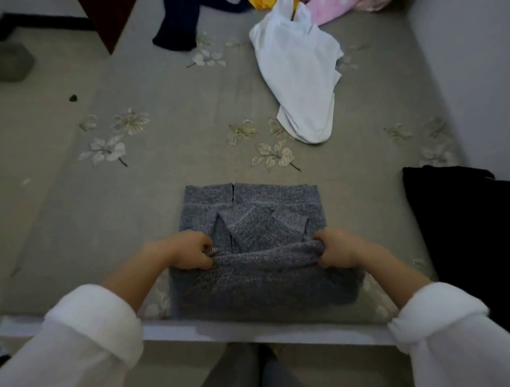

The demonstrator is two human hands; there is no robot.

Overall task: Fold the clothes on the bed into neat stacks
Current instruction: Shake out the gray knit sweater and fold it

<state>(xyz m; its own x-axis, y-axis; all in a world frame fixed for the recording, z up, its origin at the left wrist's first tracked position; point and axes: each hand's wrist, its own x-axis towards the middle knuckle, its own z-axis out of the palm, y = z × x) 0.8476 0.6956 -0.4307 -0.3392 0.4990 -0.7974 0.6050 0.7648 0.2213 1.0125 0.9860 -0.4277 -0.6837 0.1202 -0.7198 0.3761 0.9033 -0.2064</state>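
Note:
A grey knitted sweater lies partly folded on the bed near its front edge. Its near part is raised into a fold. My left hand grips the left end of that raised edge. My right hand grips the right end. Both sleeves of the sweater lie tucked across its middle. Farther back lie a loose white garment, a dark navy garment, and pink and yellow clothes at the top edge.
A black garment lies at the right side of the bed, next to the wall. The bed's white front rail runs below the sweater. A dark red board leans at the upper left over the floor.

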